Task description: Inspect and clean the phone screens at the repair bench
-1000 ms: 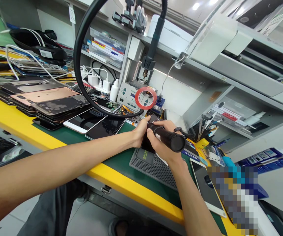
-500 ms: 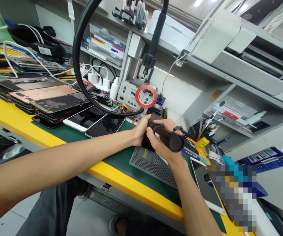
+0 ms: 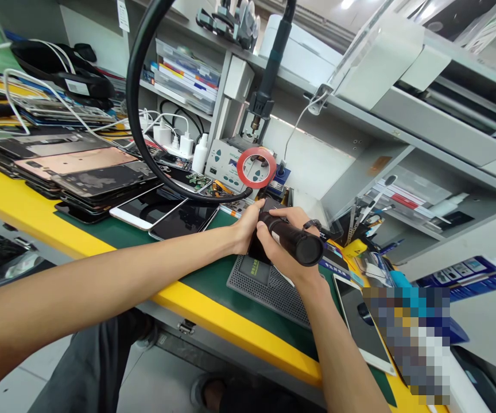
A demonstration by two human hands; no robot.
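Note:
My right hand (image 3: 289, 268) is closed around a black flashlight (image 3: 294, 240) with a wrist strap; its round tail end faces me and its front end points at a dark flat phone (image 3: 257, 250). The phone's left edge is gripped in my left hand (image 3: 245, 227), with most of those fingers hidden behind it. Both things are held above a grey perforated pad (image 3: 280, 295) on the green mat (image 3: 213, 281). Whether the flashlight is lit cannot be seen.
Stacked phone screens (image 3: 88, 172) and two tablets (image 3: 144, 207) lie to the left. A thick black hose (image 3: 132, 109) loops overhead near a red tape roll (image 3: 256, 167). A white tablet (image 3: 362, 321) lies right; a grey shelf (image 3: 343, 115) stands behind.

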